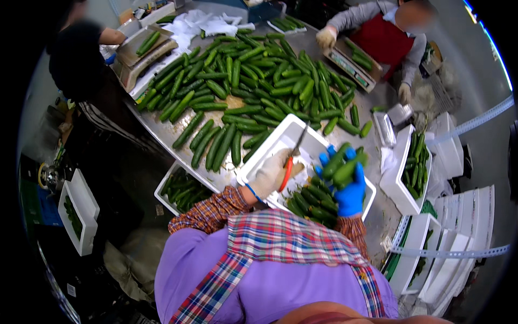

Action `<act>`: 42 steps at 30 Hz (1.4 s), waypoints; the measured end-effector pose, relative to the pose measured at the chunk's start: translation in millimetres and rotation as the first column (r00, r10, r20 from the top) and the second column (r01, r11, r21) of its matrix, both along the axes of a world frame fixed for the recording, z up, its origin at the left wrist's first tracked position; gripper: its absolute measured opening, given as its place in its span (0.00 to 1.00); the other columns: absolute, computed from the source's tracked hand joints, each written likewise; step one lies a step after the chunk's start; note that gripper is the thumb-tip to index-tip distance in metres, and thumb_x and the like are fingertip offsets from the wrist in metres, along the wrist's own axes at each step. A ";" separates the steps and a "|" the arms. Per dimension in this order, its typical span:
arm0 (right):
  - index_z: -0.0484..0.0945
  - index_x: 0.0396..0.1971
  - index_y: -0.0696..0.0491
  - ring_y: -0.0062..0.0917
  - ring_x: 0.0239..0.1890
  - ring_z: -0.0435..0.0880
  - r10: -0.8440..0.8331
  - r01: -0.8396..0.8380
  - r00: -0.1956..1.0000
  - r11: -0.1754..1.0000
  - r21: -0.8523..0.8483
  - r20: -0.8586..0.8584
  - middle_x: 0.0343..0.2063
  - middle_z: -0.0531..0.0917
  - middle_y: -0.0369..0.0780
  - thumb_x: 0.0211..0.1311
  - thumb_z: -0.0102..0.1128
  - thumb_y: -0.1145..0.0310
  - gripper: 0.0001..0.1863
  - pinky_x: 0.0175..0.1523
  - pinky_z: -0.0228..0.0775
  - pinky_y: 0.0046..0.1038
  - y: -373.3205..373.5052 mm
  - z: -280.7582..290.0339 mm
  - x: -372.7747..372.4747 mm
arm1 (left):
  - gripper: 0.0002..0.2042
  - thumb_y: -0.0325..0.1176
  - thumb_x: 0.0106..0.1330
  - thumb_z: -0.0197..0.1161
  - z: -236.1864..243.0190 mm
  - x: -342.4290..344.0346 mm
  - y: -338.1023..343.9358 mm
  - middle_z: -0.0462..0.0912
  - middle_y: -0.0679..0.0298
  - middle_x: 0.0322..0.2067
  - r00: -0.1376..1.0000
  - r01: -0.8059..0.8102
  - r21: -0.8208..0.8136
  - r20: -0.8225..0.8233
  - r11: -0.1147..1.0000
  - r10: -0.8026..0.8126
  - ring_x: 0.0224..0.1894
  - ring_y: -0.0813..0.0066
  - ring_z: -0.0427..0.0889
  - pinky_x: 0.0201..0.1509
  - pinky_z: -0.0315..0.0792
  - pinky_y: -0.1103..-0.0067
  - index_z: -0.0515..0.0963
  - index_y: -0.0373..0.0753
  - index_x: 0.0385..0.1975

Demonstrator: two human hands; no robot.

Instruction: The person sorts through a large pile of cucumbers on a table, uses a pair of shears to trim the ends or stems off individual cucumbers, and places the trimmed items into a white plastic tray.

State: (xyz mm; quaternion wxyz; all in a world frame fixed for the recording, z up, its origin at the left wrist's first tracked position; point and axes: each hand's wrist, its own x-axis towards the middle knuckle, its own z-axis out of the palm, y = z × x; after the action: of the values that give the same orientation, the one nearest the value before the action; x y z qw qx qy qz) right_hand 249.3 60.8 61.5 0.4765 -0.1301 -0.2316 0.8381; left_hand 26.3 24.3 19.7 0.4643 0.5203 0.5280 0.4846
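My feed is looking down on wet-looking sheet metal. Writing first: a small white label point(71, 290) on dark crates at lower left, too small for me to read; the right-hand weighing scale point(350, 67) has a printed front strip, blurred.

Left hand point(270, 175), off-white glove, blue band at the wrist: closed round orange-handled scissors point(290, 167), blades pointing up and away. Right hand point(350, 189), blue glove: fingers clamped on at least two held cucumbers point(345, 168), raised above the near right part of a white foam box point(253, 171). More boxed cucumbers point(313, 202) lie inside it, under and beside that hand.

Surface: metal table point(164, 129), damp shine, bits of debris; big loose cucumber pile point(270, 81) beyond the box. White cloth or plastic point(202, 24) bunched at the far edge, second scale point(143, 59) at far left with cucumbers on top.

Room: co-worker in dark clothes point(81, 59) at left, co-worker in red apron point(372, 40) at upper right, gloved hand on the scale. Stacked white boxes point(467, 232) at right, perforated strip point(450, 252) across them. Dark floor at left.
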 end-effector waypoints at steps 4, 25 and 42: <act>0.67 0.62 0.45 0.52 0.69 0.58 0.018 -0.012 0.999 0.990 -0.137 0.044 0.67 0.60 0.51 0.67 0.51 0.54 0.25 0.71 0.46 0.58 6.2 -25.4 -4.6 | 0.23 0.29 0.60 0.63 8.8 2.3 6.9 0.73 0.69 0.30 0.997 0.063 0.002 0.038 0.998 -0.063 0.29 0.84 0.71 0.32 0.68 0.85 0.69 0.30 0.55; 0.66 0.61 0.48 0.50 0.68 0.57 -0.322 0.010 0.790 0.857 -0.514 -0.522 0.64 0.61 0.53 0.70 0.52 0.56 0.24 0.71 0.51 0.55 -7.2 -2.4 -10.1 | 0.28 0.24 0.50 0.67 33.5 -11.1 -3.8 0.79 0.52 0.35 0.697 0.214 0.429 -0.696 0.877 0.171 0.39 0.49 0.78 0.43 0.72 0.62 0.73 0.45 0.55; 0.63 0.62 0.48 0.53 0.66 0.60 -0.280 -0.036 0.715 0.900 -0.434 -0.640 0.63 0.63 0.52 0.71 0.51 0.56 0.24 0.70 0.54 0.58 -10.9 -18.3 -13.7 | 0.28 0.24 0.49 0.68 30.0 -7.8 -7.0 0.80 0.55 0.32 0.655 0.279 0.380 -0.747 0.882 0.115 0.35 0.55 0.80 0.38 0.74 0.67 0.76 0.45 0.55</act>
State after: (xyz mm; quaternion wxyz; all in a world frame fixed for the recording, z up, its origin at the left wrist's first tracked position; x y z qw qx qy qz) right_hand 235.6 50.0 43.2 0.5445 0.0769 0.1551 0.8207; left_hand 18.5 17.3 49.7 0.0881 0.7921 0.5155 0.3148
